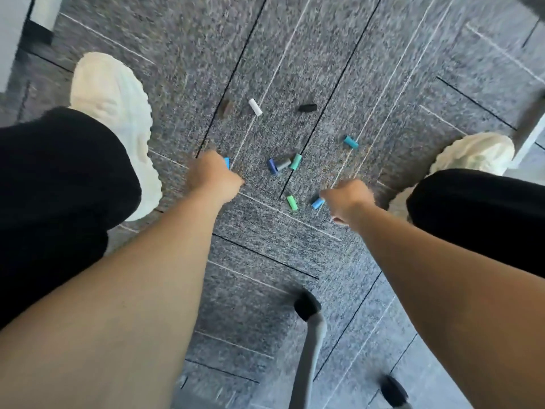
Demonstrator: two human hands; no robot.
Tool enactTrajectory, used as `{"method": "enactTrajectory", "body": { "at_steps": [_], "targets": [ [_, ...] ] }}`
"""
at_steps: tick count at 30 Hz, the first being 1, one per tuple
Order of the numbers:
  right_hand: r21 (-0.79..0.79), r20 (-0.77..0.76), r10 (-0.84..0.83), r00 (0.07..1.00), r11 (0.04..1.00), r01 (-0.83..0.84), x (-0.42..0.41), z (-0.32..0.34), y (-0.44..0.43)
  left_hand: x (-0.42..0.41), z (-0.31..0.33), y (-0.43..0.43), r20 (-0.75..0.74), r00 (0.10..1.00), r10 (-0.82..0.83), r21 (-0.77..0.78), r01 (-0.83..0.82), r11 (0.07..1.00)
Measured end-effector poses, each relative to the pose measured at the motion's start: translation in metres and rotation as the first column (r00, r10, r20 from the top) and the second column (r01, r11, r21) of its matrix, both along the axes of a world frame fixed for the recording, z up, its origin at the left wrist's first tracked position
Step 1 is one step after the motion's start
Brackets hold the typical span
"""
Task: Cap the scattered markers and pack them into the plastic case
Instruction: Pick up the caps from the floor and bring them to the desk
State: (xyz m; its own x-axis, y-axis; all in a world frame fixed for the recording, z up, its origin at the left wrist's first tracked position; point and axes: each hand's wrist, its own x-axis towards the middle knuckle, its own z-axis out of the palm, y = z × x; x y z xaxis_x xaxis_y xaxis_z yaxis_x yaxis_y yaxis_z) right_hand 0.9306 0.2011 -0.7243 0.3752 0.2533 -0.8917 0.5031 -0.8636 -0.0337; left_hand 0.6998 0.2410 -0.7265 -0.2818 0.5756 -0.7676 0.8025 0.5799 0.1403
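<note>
Grey flecked carpet (295, 39), crossed by thin dark and pale lines, spreads under me, and the caps lie on it between my feet. My left shoe (112, 113) hems the patch on one side and my right shoe (474, 154) on the other. Close to me a chair castor (306, 305) on its grey leg (309, 349) stands between my forearms. Carpet runs on past the farthest caps.

My left hand (215, 175) is curled into a fist low over the floor, gripping a blue cap (226, 162) that pokes out past the knuckles, its long axis pointing away from me. My right hand (346, 199) is curled too, its tip meeting one end of the light blue cap (317, 203), which slants towards my left. Through the blur I cannot tell whether I have it pinched or am only touching it.

Just beside that one the bright green cap (292, 202) points roughly away from me. In the middle the dark blue cap (272, 166), grey cap (283, 163) and mint cap (295, 162) huddle together, touching, the mint one nearly lengthwise to my view. Well apart, nearer my right shoe, the teal cap (351, 142) lies on a slant. Farthest out sit the brown cap (227, 108), the slanting white cap (255, 107) and the black cap (307, 108), which lies crosswise.
</note>
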Motion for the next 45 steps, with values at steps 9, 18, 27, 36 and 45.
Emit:
{"method": "enactTrajectory", "body": {
  "at_steps": [9, 18, 27, 36, 45],
  "targets": [
    [0.127, 0.059, -0.163, 0.985, 0.980, 0.154, -0.015, -0.047, -0.021, -0.007, -0.039, -0.020, -0.110, 0.971, -0.215, 0.048, 0.221, 0.974],
    [0.092, 0.041, -0.018, 0.999, 0.996, 0.014, -0.027, -0.051, -0.008, 0.002, -0.031, -0.034, -0.008, 1.000, 0.022, 0.096, -0.021, 0.995],
    [0.296, 0.059, 0.038, 0.998, 0.954, -0.054, -0.044, -0.054, -0.030, 0.013, -0.036, -0.020, 0.119, 0.886, 0.448, -0.061, -0.444, 0.894],
    [0.274, 0.169, 0.285, 0.943, 0.906, -0.323, -0.052, -0.046, -0.025, -0.003, -0.049, -0.021, 0.035, 0.935, 0.352, 0.005, -0.353, 0.936],
    [0.274, 0.064, 0.442, 0.895, 0.854, -0.442, -0.045, -0.047, -0.059, 0.003, -0.040, -0.032, 0.259, 0.829, 0.495, -0.102, -0.486, 0.868]
  ]
}}
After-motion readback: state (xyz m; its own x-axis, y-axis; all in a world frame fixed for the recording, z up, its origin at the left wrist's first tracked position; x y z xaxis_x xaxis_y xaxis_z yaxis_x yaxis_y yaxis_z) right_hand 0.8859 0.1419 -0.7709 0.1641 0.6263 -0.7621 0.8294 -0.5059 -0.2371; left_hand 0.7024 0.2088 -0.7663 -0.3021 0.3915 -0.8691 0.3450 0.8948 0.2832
